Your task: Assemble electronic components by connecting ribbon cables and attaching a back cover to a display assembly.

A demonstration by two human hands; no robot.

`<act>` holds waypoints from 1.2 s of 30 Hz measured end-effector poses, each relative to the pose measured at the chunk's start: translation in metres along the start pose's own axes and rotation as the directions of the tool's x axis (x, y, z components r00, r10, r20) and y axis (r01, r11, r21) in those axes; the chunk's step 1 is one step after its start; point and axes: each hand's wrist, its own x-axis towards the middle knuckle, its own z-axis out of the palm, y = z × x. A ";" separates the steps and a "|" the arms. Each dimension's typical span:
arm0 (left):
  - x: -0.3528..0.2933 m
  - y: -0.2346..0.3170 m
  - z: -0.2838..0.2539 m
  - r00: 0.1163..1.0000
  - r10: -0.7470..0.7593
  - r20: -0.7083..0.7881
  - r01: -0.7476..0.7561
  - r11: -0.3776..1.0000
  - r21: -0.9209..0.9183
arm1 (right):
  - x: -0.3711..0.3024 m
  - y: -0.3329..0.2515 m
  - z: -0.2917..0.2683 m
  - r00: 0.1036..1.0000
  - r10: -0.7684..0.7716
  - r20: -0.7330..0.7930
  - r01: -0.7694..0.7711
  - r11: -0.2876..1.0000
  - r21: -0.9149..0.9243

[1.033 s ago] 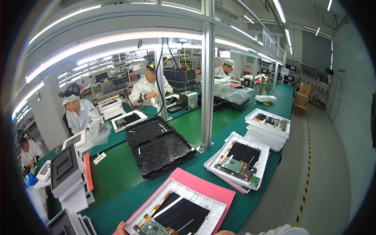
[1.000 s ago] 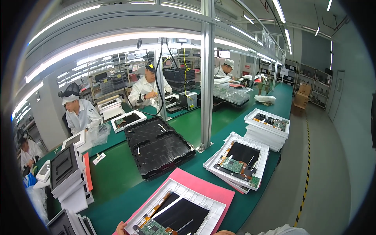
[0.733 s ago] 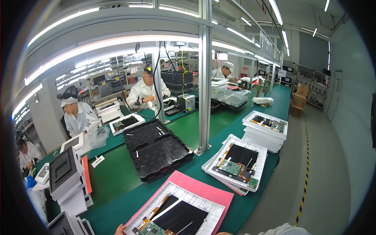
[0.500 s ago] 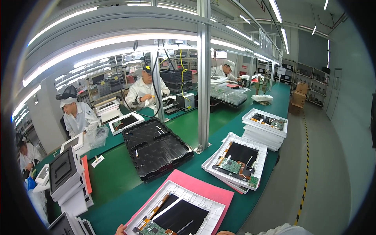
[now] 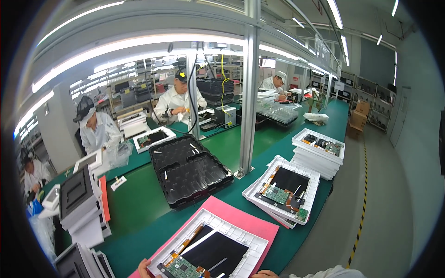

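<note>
In front of me a white plastic display frame (image 5: 253,247) lies on a pink foam sheet (image 5: 221,208). Inside it are a dark screen panel (image 5: 222,252), a green circuit board (image 5: 183,268) and an orange flat cable (image 5: 191,235). My left hand (image 5: 144,268) is closed on the frame's left edge, thumb and fingers partly cut off by the picture's lower rim. At the frame's lower right corner only the bent fingers of my right hand (image 5: 265,274) show, against its edge; the rest is out of the picture.
To the right stand a stack of similar frames with boards (image 5: 282,190) and a taller stack (image 5: 320,153). A black plastic tray (image 5: 187,173) lies beyond, near a metal post (image 5: 248,102). Frames are piled at left (image 5: 79,199). Several co-workers sit across the green bench.
The whole view has shifted slightly to the right and up across the bench. My hands show a little more at the lower rim; the frame stays on the pink sheet.
</note>
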 end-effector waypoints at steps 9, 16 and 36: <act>0.012 0.022 -0.006 0.991 0.017 -0.131 -0.033 0.992 -0.124 | 0.009 -0.009 0.012 0.999 0.005 0.044 -0.002 0.997 -0.078; 0.000 0.017 0.008 0.987 -0.014 -0.161 0.004 0.998 -0.057 | 0.003 -0.009 0.007 0.996 -0.074 0.040 0.077 0.993 -0.092; -0.093 0.134 -0.069 0.815 0.418 0.402 -0.256 0.881 -0.397 | 0.009 0.001 0.006 0.977 -0.210 0.042 0.210 0.978 0.021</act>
